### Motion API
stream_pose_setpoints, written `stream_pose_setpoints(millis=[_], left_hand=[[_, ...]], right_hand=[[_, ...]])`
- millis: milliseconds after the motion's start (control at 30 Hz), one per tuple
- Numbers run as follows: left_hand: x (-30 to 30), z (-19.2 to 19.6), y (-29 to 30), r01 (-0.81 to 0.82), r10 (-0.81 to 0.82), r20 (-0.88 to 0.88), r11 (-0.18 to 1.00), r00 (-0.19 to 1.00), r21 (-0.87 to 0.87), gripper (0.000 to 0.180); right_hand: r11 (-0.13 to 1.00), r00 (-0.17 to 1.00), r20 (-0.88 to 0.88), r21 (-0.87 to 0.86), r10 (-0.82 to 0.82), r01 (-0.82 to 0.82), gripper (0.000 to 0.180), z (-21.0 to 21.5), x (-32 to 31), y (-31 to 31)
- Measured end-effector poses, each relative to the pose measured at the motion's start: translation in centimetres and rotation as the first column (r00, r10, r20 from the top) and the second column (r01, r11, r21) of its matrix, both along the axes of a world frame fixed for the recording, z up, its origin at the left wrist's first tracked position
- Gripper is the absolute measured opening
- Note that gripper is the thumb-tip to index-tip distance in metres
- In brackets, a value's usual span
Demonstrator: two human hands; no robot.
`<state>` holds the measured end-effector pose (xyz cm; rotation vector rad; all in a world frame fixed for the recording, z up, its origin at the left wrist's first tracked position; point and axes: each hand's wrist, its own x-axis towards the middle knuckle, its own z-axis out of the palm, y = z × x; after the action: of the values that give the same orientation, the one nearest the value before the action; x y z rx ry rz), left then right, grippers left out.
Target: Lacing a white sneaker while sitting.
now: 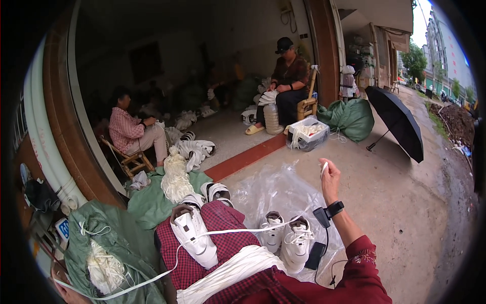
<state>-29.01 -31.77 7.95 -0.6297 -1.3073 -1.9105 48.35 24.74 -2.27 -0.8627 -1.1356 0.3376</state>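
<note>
Head view: the right hand (pixel 330 180) pinches a white lace (pixel 238 231) between its fingertips; lace also passes the left hand (pixel 67 293) (partly cut off), whose grip I cannot tell. Its shoe (pixel 195 238) lies on checked cloth (pixel 228 219), near 2 shoes (pixel 296 247) on plastic (pixel 253 195).
</note>
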Motion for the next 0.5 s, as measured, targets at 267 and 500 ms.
stream_pose_setpoints(millis=[267,500], left_hand=[[19.9,-3.3,26.5,0.688,-0.621,0.353,0.719,0.7,-0.099,0.03],[24.1,-11.3,31.8,0.855,-0.681,0.522,0.459,0.514,-0.243,0.019]], right_hand=[[0.499,0.53,-0.13,-0.21,0.838,-0.841,0.02,2.3,-22.8,-5.1],[0.315,0.286,0.138,-0.291,0.948,-0.903,0.013,0.8,-32.9,-8.8]])
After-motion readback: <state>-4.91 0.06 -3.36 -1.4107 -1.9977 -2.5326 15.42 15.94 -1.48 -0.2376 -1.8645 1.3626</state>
